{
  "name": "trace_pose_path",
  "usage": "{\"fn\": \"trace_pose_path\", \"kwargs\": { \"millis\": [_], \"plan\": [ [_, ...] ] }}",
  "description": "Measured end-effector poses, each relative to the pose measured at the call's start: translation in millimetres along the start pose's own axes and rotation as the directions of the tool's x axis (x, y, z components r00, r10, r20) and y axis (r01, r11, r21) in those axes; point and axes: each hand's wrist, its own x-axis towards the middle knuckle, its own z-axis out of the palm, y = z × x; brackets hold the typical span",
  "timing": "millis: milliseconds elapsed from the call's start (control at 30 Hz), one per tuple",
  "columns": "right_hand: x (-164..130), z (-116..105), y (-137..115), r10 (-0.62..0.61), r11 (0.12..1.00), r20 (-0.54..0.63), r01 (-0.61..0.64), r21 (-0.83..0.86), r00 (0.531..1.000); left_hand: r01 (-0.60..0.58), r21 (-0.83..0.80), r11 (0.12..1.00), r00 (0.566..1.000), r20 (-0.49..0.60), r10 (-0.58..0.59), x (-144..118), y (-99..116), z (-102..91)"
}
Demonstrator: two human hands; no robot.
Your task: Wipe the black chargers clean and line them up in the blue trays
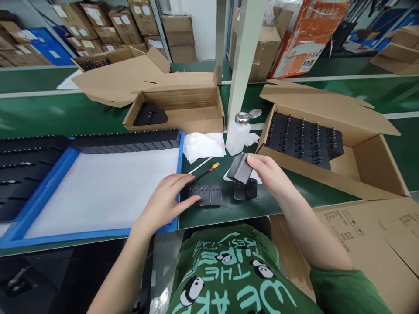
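- The right hand (270,174) pinches a dark grey piece (240,168) between the white bottle (238,136) and the front edge of the surface (225,213).
- The left hand (166,197), thumb and fingers spread, crosses the right rim of the blue tray (181,150); its thumb meets or nears the flat black pieces (210,196), contact unclear.
- A green strip separates them from the front edge.
- The open carton (327,183) bounds the right.

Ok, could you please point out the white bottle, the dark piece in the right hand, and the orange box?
White bottle (237,137): head view, front of its body.
Dark piece (240,169): head view, its broad face.
Orange box (303,43): head view, its printed side.
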Motion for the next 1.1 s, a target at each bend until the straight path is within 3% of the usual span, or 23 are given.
{"fn": "trace_pose_path", "kwargs": {
  "millis": [67, 133, 233, 300, 400, 533, 700, 800, 900, 967, 1100],
  "plan": [
    [-6.6, -2.2, 3.0, -0.072, 0.994, -0.11, 0.063, -0.086, 0.991, 0.079, 0.015, 0.997, 0.996, -0.05, -0.078, -3.9, -7.1, -3.7],
    [-13.6, -1.1, 6.8, -0.198, 0.951, -0.121, 0.161, -0.263, 0.973, 0.122, 0.017, 0.992, 0.991, -0.06, -0.121, -7.4, -10.7, -5.6],
    [-21.4, 5.2, 12.9, -0.34, 0.734, 0.124, 0.346, -0.585, 0.932, 0.114, 0.002, 0.993, 0.993, -0.036, -0.114, -10.4, -8.8, -4.8],
    [-23.0, 9.6, 16.7, -0.32, 0.619, 0.291, 0.431, -0.656, 0.902, 0.081, -0.024, 0.996, 0.997, -0.004, -0.081, -10.3, -5.1, -2.1],
    [-22.0, 12.9, 22.2, -0.294, 0.579, 0.404, 0.497, -0.646, 0.866, 0.037, -0.088, 0.995, 0.998, 0.062, -0.032, -8.0, -1.1, 3.6],
    [-23.3, 14.9, 33.1, -0.297, 0.523, 0.386, 0.486, -0.7, 0.874, 0.036, -0.147, 0.989, 0.987, 0.158, -0.013, -5.8, -2.7, 10.9],
    [-37.8, 17.9, 44.3, -0.179, 0.378, 0.373, 0.414, -0.828, 0.91, 0.073, -0.128, 0.989, 0.969, 0.242, -0.041, -9.2, -8.2, 16.6],
    [-50.0, 9.6, 43.2, -0.202, 0.441, 0.332, 0.389, -0.809, 0.921, 0.087, -0.102, 0.991, 0.961, 0.271, -0.056, -10.8, -10.0, 20.1],
    [-59.2, -7.8, 46.8, -0.26, 0.603, 0.207, 0.326, -0.728, 0.943, 0.076, -0.119, 0.99, 0.965, 0.26, -0.043, -9.3, -10.4, 24.2],
    [-61.6, -18.3, 55.9, -0.212, 0.705, 0.122, 0.238, -0.668, 0.97, 0.051, -0.133, 0.99, 0.968, 0.249, -0.017, -6.6, -9.4, 26.6],
    [-56.1, -20.8, 77.4, -0.126, 0.82, 0.155, 0.191, -0.54, 0.98, -0.012, -0.173, 0.985, 0.978, 0.201, 0.048, -0.7, -2.8, 30.6]
  ]
}}
